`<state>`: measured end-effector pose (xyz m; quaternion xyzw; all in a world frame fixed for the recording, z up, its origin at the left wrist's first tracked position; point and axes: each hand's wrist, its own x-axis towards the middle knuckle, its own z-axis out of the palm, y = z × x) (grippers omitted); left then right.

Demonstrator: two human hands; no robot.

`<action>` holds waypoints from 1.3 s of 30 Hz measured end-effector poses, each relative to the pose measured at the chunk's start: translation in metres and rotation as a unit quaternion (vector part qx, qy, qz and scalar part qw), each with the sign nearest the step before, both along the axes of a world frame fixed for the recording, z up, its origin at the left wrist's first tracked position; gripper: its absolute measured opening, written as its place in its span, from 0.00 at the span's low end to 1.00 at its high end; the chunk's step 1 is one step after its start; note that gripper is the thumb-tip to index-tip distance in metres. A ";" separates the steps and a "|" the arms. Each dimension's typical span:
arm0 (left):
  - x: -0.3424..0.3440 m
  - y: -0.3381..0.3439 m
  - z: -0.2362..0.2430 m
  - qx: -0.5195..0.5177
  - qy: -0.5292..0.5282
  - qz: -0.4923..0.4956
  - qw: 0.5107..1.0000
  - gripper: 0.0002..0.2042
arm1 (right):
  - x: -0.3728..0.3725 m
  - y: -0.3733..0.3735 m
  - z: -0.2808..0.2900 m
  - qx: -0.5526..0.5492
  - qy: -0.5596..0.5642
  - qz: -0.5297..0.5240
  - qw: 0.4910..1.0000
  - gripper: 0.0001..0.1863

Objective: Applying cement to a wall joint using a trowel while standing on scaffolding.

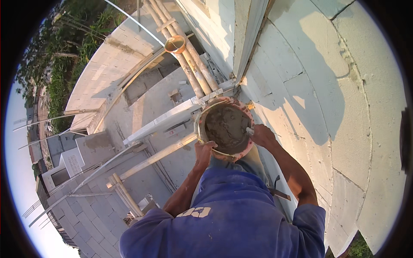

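bucket (pixel 248 114), one, mortar (pixel 227 127) inside, left grip (pixel 204 152) clasping rim (pixel 235 155), right grip (pixel 263 136) clasping one tool handle (pixel 249 130), one bowl (pixel 181 48) beyond

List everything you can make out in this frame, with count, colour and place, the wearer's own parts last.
bucket: one, reddish, before the torso
wet mix: one mass, grey, inside the bucket
handle: one, pale, at the bucket's right edge
bowl: one, orange, on the bundled poles
bundled poles: at least three, tan, top centre
wooden pole: one, tan, left of the bucket
block wall: one, pale, right side
plants: uncountable, green, upper left
shirt: one, blue, bottom centre
left hand: one, bare, gripping the bucket's rim
right hand: one, bare, holding the handle
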<state>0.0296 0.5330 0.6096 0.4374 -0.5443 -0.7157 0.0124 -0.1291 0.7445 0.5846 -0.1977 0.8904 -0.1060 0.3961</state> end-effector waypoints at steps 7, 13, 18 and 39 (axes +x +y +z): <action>0.004 -0.024 -0.008 -0.051 0.093 -0.059 0.993 0.07 | 0.006 0.020 0.063 -0.125 0.033 -0.136 0.982 0.25; -0.045 -0.038 -0.008 0.067 0.020 -0.055 0.996 0.06 | -0.013 0.032 0.134 -0.141 0.052 -0.170 0.974 0.24; -0.069 -0.046 -0.023 0.056 0.000 -0.107 0.993 0.06 | -0.019 0.040 0.247 -0.096 0.086 -0.210 0.969 0.23; -0.117 -0.044 -0.026 0.063 -0.038 -0.129 0.989 0.06 | -0.161 -0.072 0.678 0.232 0.518 -0.092 0.818 0.09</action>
